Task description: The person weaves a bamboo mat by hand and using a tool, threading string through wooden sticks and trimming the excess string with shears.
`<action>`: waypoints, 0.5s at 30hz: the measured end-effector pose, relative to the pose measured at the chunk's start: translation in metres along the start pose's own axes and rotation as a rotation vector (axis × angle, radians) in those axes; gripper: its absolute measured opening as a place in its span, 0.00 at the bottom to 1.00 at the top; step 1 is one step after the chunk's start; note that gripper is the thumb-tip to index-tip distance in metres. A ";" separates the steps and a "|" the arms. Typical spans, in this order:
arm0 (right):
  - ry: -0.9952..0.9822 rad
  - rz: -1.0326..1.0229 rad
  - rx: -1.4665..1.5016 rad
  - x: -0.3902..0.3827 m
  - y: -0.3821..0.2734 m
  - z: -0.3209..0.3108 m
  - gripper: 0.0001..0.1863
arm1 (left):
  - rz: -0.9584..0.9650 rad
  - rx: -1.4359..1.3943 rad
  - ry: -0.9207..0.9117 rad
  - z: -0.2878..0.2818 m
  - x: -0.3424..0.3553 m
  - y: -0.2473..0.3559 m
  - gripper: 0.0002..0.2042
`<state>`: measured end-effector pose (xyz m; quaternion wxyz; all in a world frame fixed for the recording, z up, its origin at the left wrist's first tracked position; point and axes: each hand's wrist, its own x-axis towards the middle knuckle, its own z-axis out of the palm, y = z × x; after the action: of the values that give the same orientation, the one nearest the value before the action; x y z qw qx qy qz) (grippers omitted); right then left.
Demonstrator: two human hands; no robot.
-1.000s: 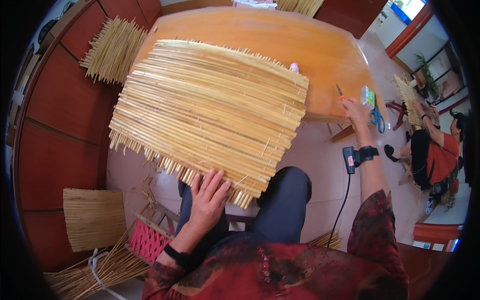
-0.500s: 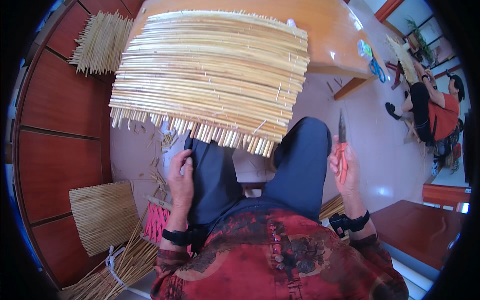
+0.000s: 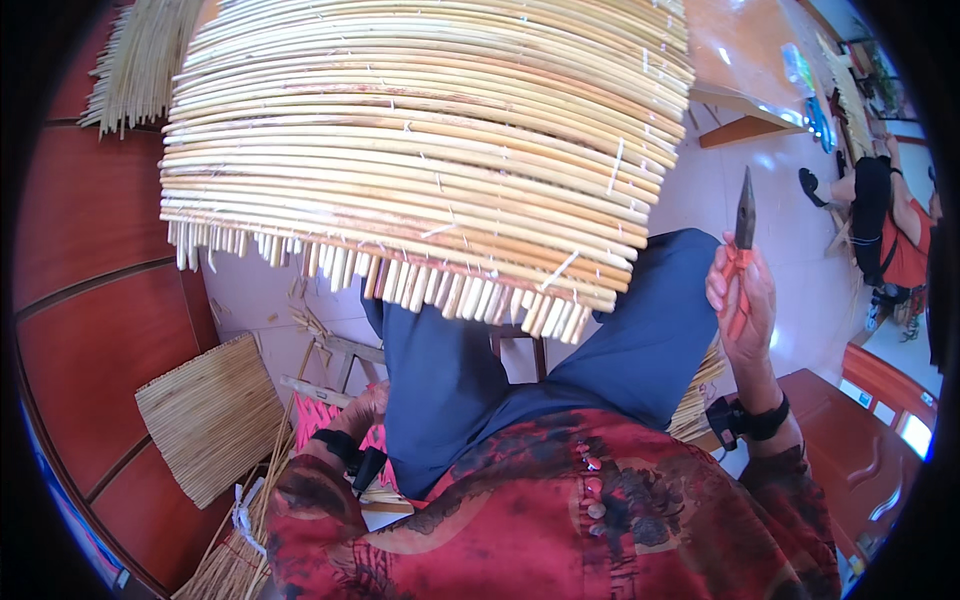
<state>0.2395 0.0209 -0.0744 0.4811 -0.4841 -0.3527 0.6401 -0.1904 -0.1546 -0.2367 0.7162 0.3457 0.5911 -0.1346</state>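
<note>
My right hand is wrapped round a pair of long-nose pliers with orange-red handles, its dark jaws pointing up and away from me. Beside my left thigh, my left hand is down next to a pink-webbed folding stool; its fingers are mostly hidden. In front of my knees, a large mat of pale reed sticks reaches out over the table, with short white thread ends standing up from it. Along its near edge, a row of short stick ends hangs down. Neither hand touches the mat.
A table carries a small box and blue scissors. At left, a second reed mat leans near red cabinets, beside a tied stick bundle. Offcuts lie on the floor. Another person sits at far right.
My left hand has moved down and back from my knee to beside the stool. The pliers and right hand have moved right and slightly up. The mat looks larger and closer.
</note>
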 end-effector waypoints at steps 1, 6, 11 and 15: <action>0.001 0.013 -0.028 0.002 0.001 -0.002 0.23 | -0.012 0.007 -0.022 -0.004 0.002 0.004 0.11; -0.007 0.128 -0.032 0.013 0.002 -0.006 0.25 | -0.071 0.025 -0.079 -0.019 0.009 0.023 0.11; -0.061 0.169 0.012 0.037 0.006 -0.010 0.25 | -0.104 0.041 -0.093 -0.028 0.017 0.037 0.11; -0.043 0.185 0.030 0.056 0.003 -0.010 0.24 | -0.079 0.060 -0.042 -0.028 0.008 0.050 0.11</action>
<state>0.2449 0.0731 -0.0959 0.4195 -0.4934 -0.3070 0.6974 -0.1797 -0.0986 -0.2290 0.7119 0.3406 0.5847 -0.1880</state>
